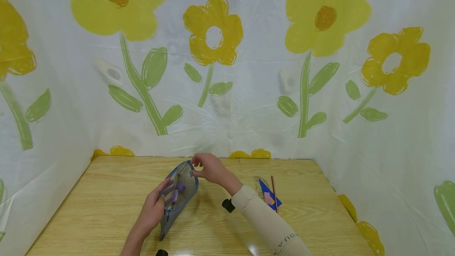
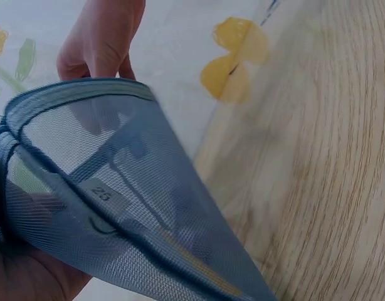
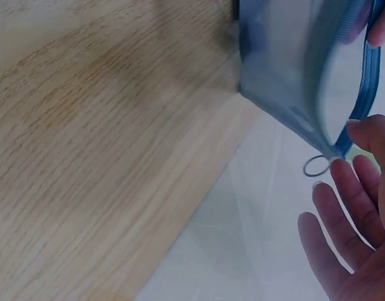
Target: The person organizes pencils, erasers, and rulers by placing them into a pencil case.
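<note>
A blue-grey mesh zip pouch (image 1: 187,196) is held tilted above the table, its mouth spread wide. My left hand (image 1: 153,209) grips its left side, with some fingers seen through the mesh. At the far end of the mouth my right hand (image 1: 212,169) pinches the zip edge between thumb and forefinger, the other fingers loosely spread in the right wrist view. Inside the pouch lie purple items (image 1: 175,196) and a thin yellow stick, blurred by the mesh. A label (image 2: 105,195) marked 25 shows in the left wrist view. A small ring (image 3: 316,166) hangs at the pouch's corner.
Right of the right forearm lie a blue set square (image 1: 267,191), a clear protractor (image 1: 257,182), a pink piece (image 1: 267,198) and a brown pencil-like stick (image 1: 274,192). A black cylinder (image 1: 228,205) sits by the sleeve. Flower-printed cloth surrounds the wooden table (image 1: 106,200).
</note>
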{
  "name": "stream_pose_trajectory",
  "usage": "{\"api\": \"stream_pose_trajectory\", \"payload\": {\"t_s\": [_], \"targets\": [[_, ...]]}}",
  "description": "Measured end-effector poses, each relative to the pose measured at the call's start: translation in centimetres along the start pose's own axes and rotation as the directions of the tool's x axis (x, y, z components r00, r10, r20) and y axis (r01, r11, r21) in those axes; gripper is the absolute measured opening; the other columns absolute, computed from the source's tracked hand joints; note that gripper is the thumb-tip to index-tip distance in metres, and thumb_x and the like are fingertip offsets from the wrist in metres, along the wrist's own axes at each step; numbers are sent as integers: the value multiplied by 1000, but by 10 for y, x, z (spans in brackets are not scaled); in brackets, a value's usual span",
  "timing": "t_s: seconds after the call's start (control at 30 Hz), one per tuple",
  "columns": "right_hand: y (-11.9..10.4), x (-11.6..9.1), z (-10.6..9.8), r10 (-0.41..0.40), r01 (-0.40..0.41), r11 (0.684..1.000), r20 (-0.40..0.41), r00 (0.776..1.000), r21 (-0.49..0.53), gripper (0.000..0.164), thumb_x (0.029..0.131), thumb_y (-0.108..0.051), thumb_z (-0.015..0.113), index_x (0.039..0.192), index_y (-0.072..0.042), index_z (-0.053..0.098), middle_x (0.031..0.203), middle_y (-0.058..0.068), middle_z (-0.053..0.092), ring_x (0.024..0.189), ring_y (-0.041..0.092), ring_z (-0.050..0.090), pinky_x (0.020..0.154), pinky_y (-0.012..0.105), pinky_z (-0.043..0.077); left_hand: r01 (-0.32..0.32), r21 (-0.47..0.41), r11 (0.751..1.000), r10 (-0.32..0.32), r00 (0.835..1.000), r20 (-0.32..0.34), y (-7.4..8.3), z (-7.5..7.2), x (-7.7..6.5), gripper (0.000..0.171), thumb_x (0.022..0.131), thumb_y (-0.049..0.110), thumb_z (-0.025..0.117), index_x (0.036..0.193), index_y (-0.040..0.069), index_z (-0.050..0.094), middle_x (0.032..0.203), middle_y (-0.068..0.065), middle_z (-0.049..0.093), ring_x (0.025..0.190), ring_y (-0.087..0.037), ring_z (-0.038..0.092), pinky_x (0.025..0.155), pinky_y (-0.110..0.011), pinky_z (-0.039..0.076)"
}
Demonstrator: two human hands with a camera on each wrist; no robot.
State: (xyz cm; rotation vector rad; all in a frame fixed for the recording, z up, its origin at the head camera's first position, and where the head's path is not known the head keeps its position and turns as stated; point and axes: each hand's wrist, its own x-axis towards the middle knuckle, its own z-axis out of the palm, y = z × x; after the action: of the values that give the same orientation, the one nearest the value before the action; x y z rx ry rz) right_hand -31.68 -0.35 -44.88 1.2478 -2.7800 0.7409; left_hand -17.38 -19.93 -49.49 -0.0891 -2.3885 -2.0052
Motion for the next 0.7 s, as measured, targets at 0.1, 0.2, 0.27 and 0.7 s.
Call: {"api": "stream_pose_trajectory", "payload": {"t_s": [0.1, 0.2, 0.27, 0.7], "targets": [[3, -1, 2, -5, 5, 1000, -13, 1000, 4, 24, 93, -20, 75, 114, -9, 68, 106, 3, 71, 96, 18, 67, 81, 20, 56, 9, 0, 1000, -9, 1000, -8, 0, 1, -1, 56, 102, -5, 18, 158, -8, 19, 161, -31, 27, 148, -47, 30, 117, -58, 37], [7, -5, 2, -5, 6, 1000, -38, 999, 25, 25, 93, -20, 74, 114, -8, 68, 105, 2, 71, 94, 17, 66, 80, 20, 56, 17, 10, 1000, -17, 1000, -17, 1, 2, -1, 56, 102, -5, 18, 158, -7, 21, 161, -29, 28, 148, -46, 31, 116, -57, 38], [10, -9, 2, -1, 4, 999, -55, 998, 46, 24, 95, -21, 73, 114, -8, 69, 104, 3, 71, 93, 18, 66, 80, 21, 56, 14, 15, 1000, -14, 1000, -14, 1, 2, -1, 56, 102, -4, 18, 158, -7, 20, 162, -29, 27, 148, -45, 31, 116, -56, 38], [28, -48, 6, 51, -21, 973, -126, 991, 228, 16, 99, -16, 66, 114, -11, 68, 101, 1, 69, 88, 9, 63, 80, 30, 59, -2, 16, 1000, 2, 1000, -4, 2, 0, 0, 57, 101, -7, 18, 158, -8, 21, 160, -32, 28, 146, -48, 32, 115, -58, 39]]}}
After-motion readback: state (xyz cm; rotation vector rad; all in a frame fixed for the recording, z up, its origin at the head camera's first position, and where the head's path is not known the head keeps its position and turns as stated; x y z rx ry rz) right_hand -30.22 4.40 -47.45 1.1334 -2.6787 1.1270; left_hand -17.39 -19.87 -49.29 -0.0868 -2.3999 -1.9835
